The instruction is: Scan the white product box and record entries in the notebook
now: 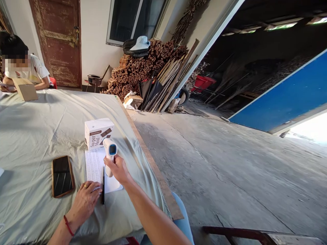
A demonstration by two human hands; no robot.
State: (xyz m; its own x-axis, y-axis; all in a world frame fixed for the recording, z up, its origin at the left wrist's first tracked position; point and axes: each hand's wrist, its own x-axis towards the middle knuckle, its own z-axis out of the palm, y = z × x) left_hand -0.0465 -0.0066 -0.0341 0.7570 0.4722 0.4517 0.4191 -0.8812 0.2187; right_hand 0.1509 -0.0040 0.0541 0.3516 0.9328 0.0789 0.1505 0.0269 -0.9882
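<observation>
My right hand (119,169) is wrapped round the handle of a white infrared thermometer (107,147), whose small blue-rimmed screen faces me. Just beyond it stands a white box (93,134) printed "Super Meal". Below the thermometer lies a sheet of paper (93,163) with lines of small writing on its left part. A black pen (103,190) rests on the sheet. My left hand (88,197), with a ring and a red wrist cord, lies flat at the paper's lower edge, fingers stretched beside the pen. To its left is a phone (62,176) in a brown case, screen dark.
A pale cloth covers the table (51,126), whose wooden edge (145,153) runs along the right. Across it a person (38,68) leans by a cardboard box (25,89). Stacked firewood (143,64) is against the wall. A blue chair (182,211) touches the near corner.
</observation>
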